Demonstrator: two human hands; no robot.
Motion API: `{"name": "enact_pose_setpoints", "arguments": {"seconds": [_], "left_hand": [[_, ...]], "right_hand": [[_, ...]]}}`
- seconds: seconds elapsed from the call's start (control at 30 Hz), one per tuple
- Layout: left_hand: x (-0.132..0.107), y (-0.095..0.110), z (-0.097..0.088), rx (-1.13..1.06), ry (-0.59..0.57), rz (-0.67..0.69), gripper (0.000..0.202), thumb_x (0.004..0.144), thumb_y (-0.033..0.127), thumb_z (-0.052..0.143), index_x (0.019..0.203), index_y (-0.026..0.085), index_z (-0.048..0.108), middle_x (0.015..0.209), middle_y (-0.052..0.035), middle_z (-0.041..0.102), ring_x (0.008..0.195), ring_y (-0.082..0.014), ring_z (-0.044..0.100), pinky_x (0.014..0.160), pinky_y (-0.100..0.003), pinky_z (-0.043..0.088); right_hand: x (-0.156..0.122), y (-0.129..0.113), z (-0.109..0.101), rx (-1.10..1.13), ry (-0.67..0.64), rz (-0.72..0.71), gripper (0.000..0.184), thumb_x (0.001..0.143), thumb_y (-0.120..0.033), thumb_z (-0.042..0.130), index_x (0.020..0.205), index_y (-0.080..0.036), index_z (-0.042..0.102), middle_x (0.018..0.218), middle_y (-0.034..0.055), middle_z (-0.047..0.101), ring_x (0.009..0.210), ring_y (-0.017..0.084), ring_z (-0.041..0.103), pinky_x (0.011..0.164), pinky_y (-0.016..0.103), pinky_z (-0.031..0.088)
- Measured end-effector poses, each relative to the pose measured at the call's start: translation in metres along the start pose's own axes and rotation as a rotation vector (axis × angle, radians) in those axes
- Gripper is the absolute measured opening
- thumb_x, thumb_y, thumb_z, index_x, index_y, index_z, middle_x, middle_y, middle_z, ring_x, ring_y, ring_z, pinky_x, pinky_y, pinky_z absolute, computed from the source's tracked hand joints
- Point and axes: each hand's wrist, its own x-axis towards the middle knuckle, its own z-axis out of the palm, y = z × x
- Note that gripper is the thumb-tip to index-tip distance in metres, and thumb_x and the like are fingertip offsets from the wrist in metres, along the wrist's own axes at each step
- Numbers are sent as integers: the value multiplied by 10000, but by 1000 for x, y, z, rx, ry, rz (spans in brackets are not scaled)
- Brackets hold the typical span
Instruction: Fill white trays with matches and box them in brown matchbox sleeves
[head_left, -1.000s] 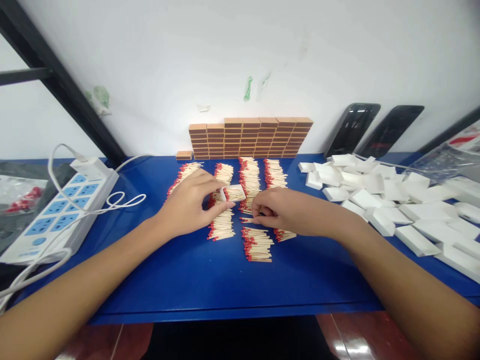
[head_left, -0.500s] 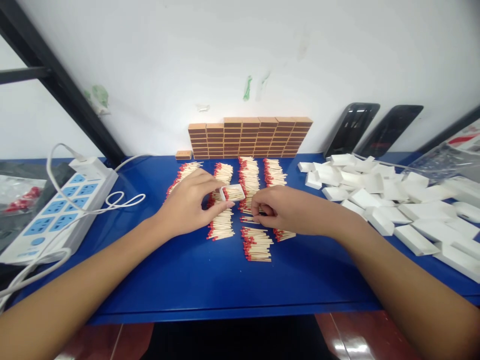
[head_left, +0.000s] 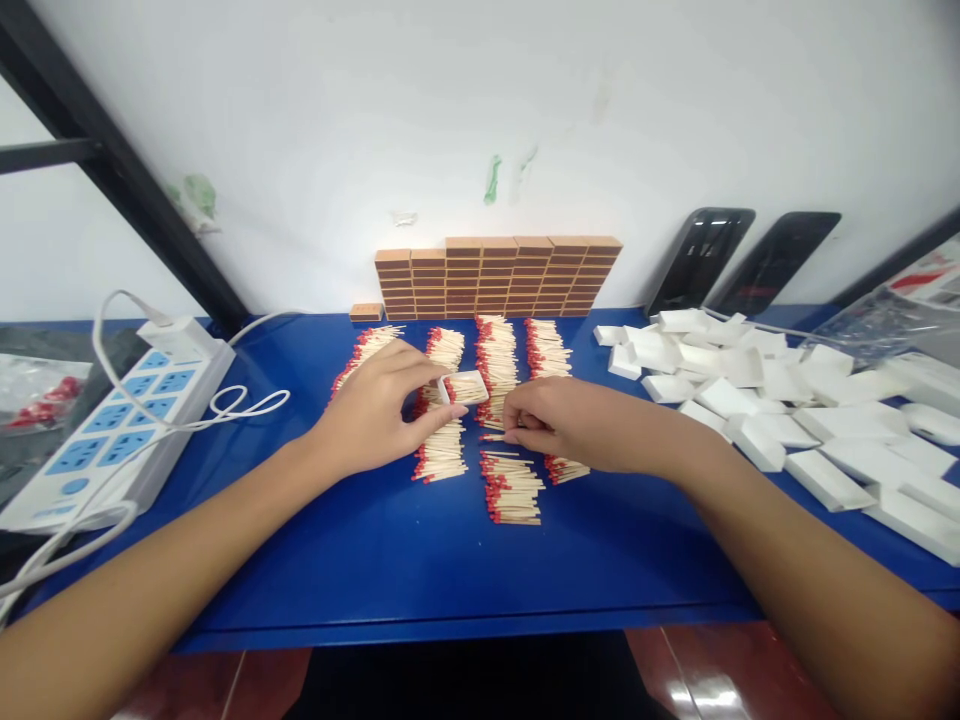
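My left hand grips a small white matchbox tray between thumb and fingers, and red-tipped matches lie inside it. Just right of the tray, my right hand pinches matches with thumb and index finger, their red heads poking out to the left; how many is hidden. Rows of loose matches lie on the blue table around both hands, partly covered by them. Nearer to me, one separate pile of matches lies below my right hand.
Brown matchboxes are stacked against the wall, with a single matchbox at their left. A heap of white trays spreads over the right side. A power strip with white cables lies left. Two dark phone-like slabs lean on the wall.
My right hand's fingertips have drawn closer over the matches, so fewer match heads show beyond them. My left hand keeps the tray in nearly the same place.
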Motion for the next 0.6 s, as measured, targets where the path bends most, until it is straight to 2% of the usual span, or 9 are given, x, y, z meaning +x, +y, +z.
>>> {"name": "enact_pose_setpoints", "arguments": {"seconds": [0.17,0.37,0.6], "left_hand": [[0,0,0,-8,1,5,361,974,460,684,1142,146,741,913,-77,710,912,-243,637,858,-397,520],[0,3,0,-32,0,14,366,977,459,684,1179,158,739,884,-71,686,901,-238,620,851,-394,513],[-1,10,0,-110,20,74,321,965,429,714,1131,155,722,925,-76,699,939,-241,619,882,-403,524]], "right_hand": [[-3,3,-4,110,46,-57,201,1022,-317,524,889,-208,626,869,21,683,721,154,545,652,289,355],[-5,2,-9,230,239,-90,271,1050,-447,537,922,-224,621,674,-47,532,610,132,441,594,283,319],[7,1,2,231,481,-188,174,1042,-330,584,926,-208,630,651,-57,477,587,122,415,566,277,316]]}}
